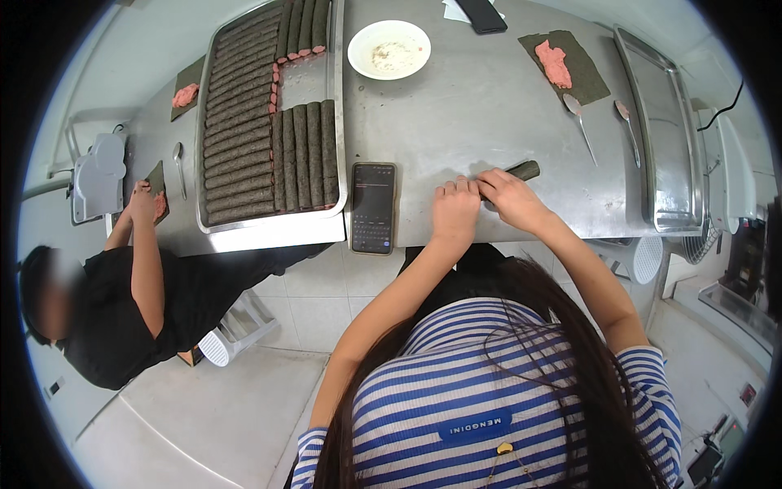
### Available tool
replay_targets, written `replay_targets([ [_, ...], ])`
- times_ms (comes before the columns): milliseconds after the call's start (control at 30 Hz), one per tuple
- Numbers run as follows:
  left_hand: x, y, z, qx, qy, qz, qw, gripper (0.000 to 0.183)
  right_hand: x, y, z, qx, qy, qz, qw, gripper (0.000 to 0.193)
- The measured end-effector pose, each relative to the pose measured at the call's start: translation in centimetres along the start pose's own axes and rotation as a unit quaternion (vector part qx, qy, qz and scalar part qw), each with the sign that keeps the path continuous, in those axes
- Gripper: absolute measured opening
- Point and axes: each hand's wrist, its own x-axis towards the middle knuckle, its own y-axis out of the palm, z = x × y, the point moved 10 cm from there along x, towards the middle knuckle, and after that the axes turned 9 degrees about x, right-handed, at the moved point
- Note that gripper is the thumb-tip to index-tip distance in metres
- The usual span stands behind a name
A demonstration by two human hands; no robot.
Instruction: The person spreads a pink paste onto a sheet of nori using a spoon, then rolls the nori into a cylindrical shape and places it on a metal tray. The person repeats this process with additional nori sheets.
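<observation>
At the near edge of the steel table, a dark green seaweed roll (526, 169) lies under both my hands. My left hand (456, 210) is closed over its left end, fingers curled down, hiding that part. Beside it, my right hand (510, 197) grips the middle, and the roll's right end sticks out past the fingers. Farther right are a flat seaweed sheet (588, 73) with pink paste (554, 63) on it and a spoon (580, 122) whose bowl touches the sheet's near edge. To the left, a metal tray (340, 155) holds rows of finished seaweed rolls (236, 138).
A phone (373, 208) lies left of my hands, a white bowl (383, 50) beyond. Another spoon (629, 130) and a shallow metal tray (692, 187) are at right. A dark phone (482, 15) lies at the back. At far left a co-worker (122, 318) handles a pasted seaweed sheet.
</observation>
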Motion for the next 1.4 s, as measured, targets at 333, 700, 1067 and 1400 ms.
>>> replay_targets([
  [333, 1.0, 0.3, 0.5, -0.005, 0.015, -0.008, 1.0, 0.017, 0.7, -0.1, -0.5, -0.011, 0.016, -0.003, 1.0, 0.033],
  [700, 1.2, 0.3, 0.5, -0.005, 0.018, -0.012, 1.0, 0.011, 0.7, -0.1, -0.5, -0.013, 0.023, -0.003, 1.0, 0.031],
  [1067, 1.2, 0.3, 0.4, 0.009, 0.014, -0.015, 1.0, 0.009, 0.9, -0.2, -0.3, -0.01, 0.026, -0.002, 1.0, 0.031],
  [1400, 1.1, 0.2, 0.4, 0.005, 0.008, -0.019, 1.0, 0.009, 0.7, 0.0, -0.6, -0.011, 0.025, 0.001, 1.0, 0.031],
])
